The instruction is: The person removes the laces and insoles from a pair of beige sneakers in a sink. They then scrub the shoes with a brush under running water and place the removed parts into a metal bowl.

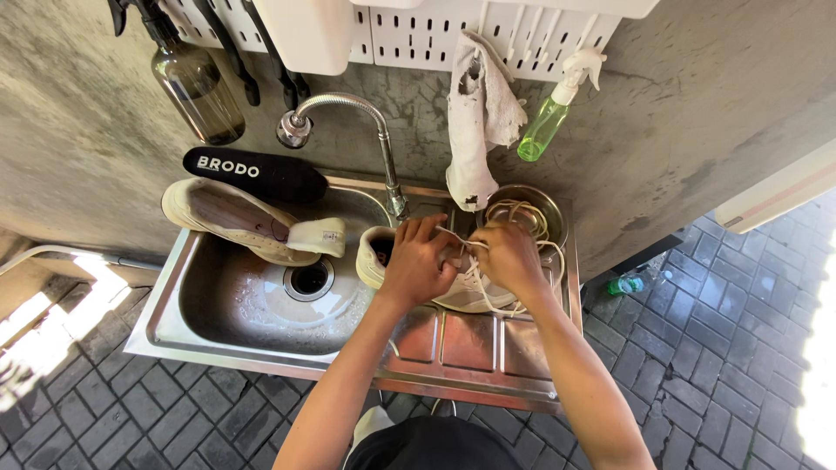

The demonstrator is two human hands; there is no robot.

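Both of your hands are closed on the white shoe [461, 283] at the centre of the frame: your left hand [416, 261] clamps its upper near the opening, and your right hand [508, 257] pinches a white lace [501, 305] at the eyelets. That shoe lies on the ribbed drainboard [470, 339], its heel end hanging over the edge of the sink basin [235, 305]. Loose lace trails up into the metal bowl [547, 202] just behind your right hand, hard against the wall. Left of centre, the other shoe [235, 222] leans across the basin's back rim, with a black insole [254, 174] propped above it. The tap [383, 144] arches over just above your left hand, and a white rag [475, 122] hangs down close to the bowl. A green spray bottle [549, 117] hangs at upper right, a brown bottle [198, 87] at upper left. The drainboard's front half, towards the lower frame, lies bare between your forearms and its raised edge
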